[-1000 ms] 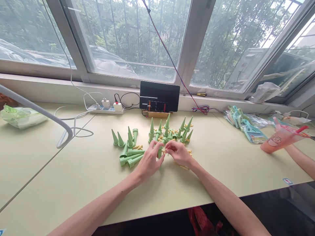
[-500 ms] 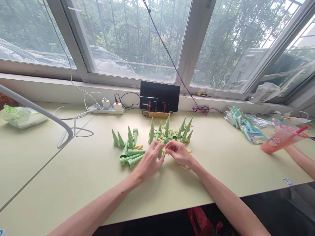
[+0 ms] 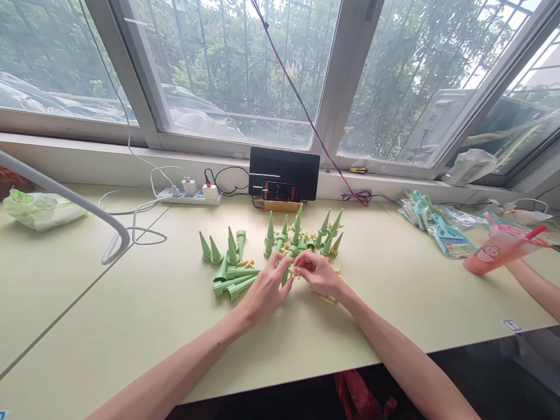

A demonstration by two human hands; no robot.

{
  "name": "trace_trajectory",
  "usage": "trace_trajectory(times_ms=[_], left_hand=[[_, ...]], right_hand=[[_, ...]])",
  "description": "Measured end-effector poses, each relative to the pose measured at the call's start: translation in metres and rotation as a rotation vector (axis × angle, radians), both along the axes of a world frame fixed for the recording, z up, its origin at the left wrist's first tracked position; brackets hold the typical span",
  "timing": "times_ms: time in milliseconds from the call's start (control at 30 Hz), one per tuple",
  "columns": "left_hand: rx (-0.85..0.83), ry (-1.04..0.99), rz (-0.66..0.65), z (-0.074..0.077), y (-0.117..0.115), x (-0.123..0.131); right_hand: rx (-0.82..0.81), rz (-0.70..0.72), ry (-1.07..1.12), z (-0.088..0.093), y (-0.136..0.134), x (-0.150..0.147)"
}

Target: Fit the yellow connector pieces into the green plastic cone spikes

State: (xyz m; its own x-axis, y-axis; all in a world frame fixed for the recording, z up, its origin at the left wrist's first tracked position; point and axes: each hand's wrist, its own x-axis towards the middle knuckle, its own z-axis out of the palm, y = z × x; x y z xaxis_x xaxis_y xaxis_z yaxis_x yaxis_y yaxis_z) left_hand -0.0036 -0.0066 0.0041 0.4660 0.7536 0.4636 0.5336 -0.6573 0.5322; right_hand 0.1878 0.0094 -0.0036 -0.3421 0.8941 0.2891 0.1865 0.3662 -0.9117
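Note:
My left hand (image 3: pixel 265 289) and my right hand (image 3: pixel 318 273) meet over the pale green table (image 3: pixel 131 315). The left fingers curl round a green cone spike (image 3: pixel 286 272). The right fingertips pinch a small yellow part (image 3: pixel 294 270) against that spike. Upright green cones (image 3: pixel 301 230) stand in a cluster just behind my hands. More green cones (image 3: pixel 230 265) stand and lie in a heap to the left. A few loose yellow parts (image 3: pixel 326 298) lie under my right wrist.
A black tablet (image 3: pixel 284 172) with a phone (image 3: pixel 280 190) in front leans against the window sill. A power strip (image 3: pixel 189 195) with cables lies at back left, a white curved tube (image 3: pixel 74 201) at left. Another person's arm (image 3: pixel 531 283) holds a pink bag (image 3: pixel 494 251) at right, near packaged items (image 3: pixel 433 219).
Almost nothing has moved; my fingers shift slightly on the spike and the yellow part, and the view has tilted a touch.

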Motion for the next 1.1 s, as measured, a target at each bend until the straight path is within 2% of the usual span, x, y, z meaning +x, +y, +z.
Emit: trace_trajectory(times_ms=[400,667,1100], left_hand=[[-0.016,-0.012,0.002,-0.0005,0.0004,0.0003],[-0.129,-0.158,-0.009,0.0022,0.0035,-0.0008],[-0.170,-0.170,-0.039,0.0035,0.0013,-0.0003]], right_hand=[[-0.020,0.011,0.010,0.0009,-0.0004,0.0000],[-0.003,-0.021,0.022,0.0006,-0.0012,-0.0024],[0.054,-0.088,0.009,0.0040,-0.0019,-0.0030]])
